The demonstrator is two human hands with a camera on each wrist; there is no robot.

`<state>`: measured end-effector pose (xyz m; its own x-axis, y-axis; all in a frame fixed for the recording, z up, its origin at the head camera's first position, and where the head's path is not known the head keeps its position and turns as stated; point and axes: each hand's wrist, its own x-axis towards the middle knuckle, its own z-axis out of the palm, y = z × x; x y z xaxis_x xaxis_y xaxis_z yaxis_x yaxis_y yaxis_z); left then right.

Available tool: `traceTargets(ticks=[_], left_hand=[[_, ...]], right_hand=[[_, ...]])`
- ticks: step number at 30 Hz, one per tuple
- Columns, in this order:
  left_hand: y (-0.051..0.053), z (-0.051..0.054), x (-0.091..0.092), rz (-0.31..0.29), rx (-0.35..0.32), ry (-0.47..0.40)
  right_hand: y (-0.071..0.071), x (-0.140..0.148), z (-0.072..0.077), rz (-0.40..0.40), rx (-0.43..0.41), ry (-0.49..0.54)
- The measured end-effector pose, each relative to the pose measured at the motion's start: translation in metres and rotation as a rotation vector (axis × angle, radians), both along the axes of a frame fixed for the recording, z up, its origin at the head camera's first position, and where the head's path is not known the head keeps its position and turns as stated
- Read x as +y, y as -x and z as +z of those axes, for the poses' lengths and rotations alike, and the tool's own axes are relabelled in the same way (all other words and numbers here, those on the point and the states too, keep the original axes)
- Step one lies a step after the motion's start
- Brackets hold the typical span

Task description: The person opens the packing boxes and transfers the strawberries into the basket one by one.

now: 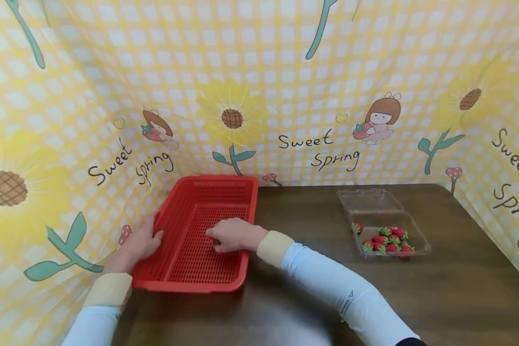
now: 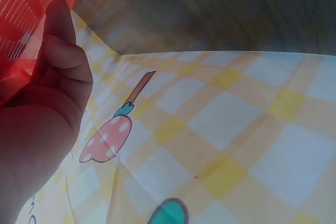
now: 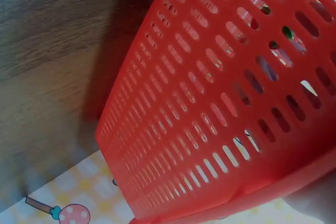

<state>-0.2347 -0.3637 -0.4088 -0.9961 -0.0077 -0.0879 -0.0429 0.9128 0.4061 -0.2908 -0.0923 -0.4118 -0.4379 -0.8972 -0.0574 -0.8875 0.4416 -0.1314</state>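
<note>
A red plastic basket (image 1: 189,287) with slotted walls stands at the left of the table. My left hand (image 1: 143,242) grips its left rim, thumb on the inner side; the left wrist view shows this hand (image 2: 50,82) beside the red wall. Over the basket floor is my right hand (image 1: 235,234), its fingers curled downward round a strawberry (image 1: 215,242) that is mostly hidden. Bits of green and red show through the basket wall (image 3: 184,98) in the right wrist view. Several strawberries (image 1: 379,239) lie in a clear plastic box (image 1: 421,247) at the right.
The box's lid (image 1: 367,199) is folded back toward the wall. A brown wooden table (image 1: 302,230) lies under everything. Yellow checked cloth (image 1: 285,96) with flower prints hangs behind and at both sides, close to the basket's left.
</note>
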Motion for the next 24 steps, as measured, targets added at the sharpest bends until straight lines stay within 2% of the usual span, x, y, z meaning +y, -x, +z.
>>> traceTargets(ticks=[5, 10, 12, 18, 24], left_hand=[[-0.002, -0.0013, -0.001, 0.006, -0.029, -0.027], [-0.0021, -0.0006, -0.0007, -0.002, -0.014, -0.008], [-0.0027, -0.0006, -0.0006, -0.009, 0.0, 0.007], [-0.0045, -0.002, -0.002, -0.017, 0.025, 0.032], [-0.0038, 0.0, -0.0015, -0.008, 0.025, 0.031]], right_hand=[[-0.0038, -0.0027, -0.0027, -0.044, -0.019, -0.055], [-0.0042, -0.004, -0.0017, -0.07, -0.031, -0.07], [-0.0037, -0.0036, -0.0027, -0.064, -0.01, -0.064], [-0.0008, -0.0025, -0.0064, -0.016, 0.056, 0.021], [0.0008, 0.0018, -0.0068, -0.005, 0.088, 0.204]])
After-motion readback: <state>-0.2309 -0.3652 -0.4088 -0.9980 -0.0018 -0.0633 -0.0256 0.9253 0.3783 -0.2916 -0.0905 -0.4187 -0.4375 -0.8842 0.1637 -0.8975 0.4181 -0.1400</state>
